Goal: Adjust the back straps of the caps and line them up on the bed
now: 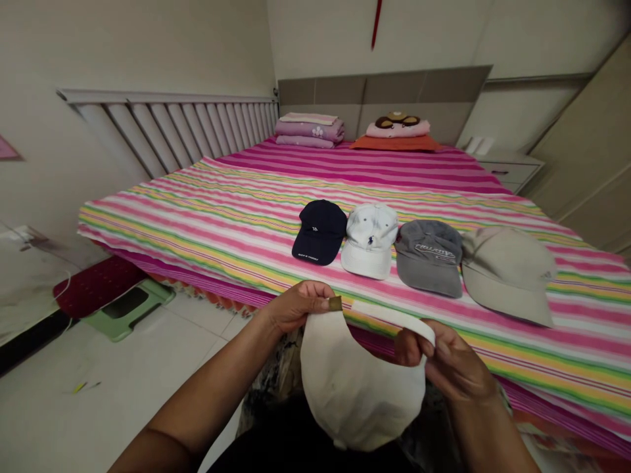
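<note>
A cream baseball cap (362,387) hangs crown-down between my hands, in front of the bed's edge. My left hand (304,305) pinches the cap's back edge beside a small brass-coloured buckle (335,303). On the other side, my right hand (446,358) grips the cap where its pale strap (392,315) joins. The strap's free end points toward the buckle, with a gap between them. Beyond my hands, a navy cap (320,230), a white cap (369,240), a grey cap (430,256) and a beige cap (507,269) lie in a row, brims toward me.
The caps lie on a bed with a striped sheet (207,230). Folded purple bedding (310,131) and a pink pile (399,128) sit by the headboard (384,98). A green stool (131,312) stands on the floor at left. A white nightstand (513,167) is at right.
</note>
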